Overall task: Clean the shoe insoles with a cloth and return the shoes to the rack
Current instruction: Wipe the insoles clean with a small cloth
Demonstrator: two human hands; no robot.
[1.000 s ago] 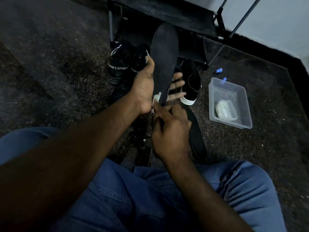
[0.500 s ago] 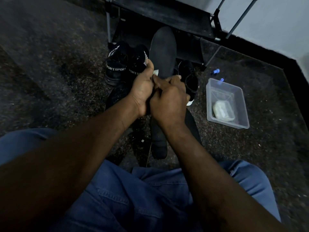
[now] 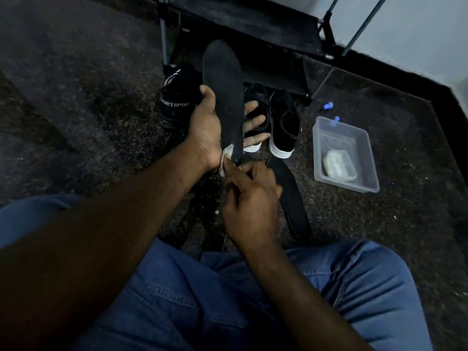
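My left hand [image 3: 206, 125] holds a black insole [image 3: 222, 87] upright, thumb on its left edge and fingers showing behind its right edge. My right hand [image 3: 249, 198] pinches a small white cloth [image 3: 226, 157] against the insole's lower end. A second black insole [image 3: 291, 198] lies flat on the floor to the right of my right hand. Behind the held insole stand two black shoes with white soles [image 3: 282, 122]. A black shoe lettered SPORT [image 3: 177, 97] stands to the left. The dark shoe rack [image 3: 243, 19] is at the back.
A clear plastic tub [image 3: 364, 138] holding a whitish pad sits on the floor at right. Two small blue caps [image 3: 328, 106] lie behind it. Dark speckled floor runs to a wall at the right. My knees in blue jeans fill the foreground.
My right hand slid with the cloth from the insole's middle back down to its lower end. My left-hand fingers show again behind the insole, and the insole on the floor is uncovered.
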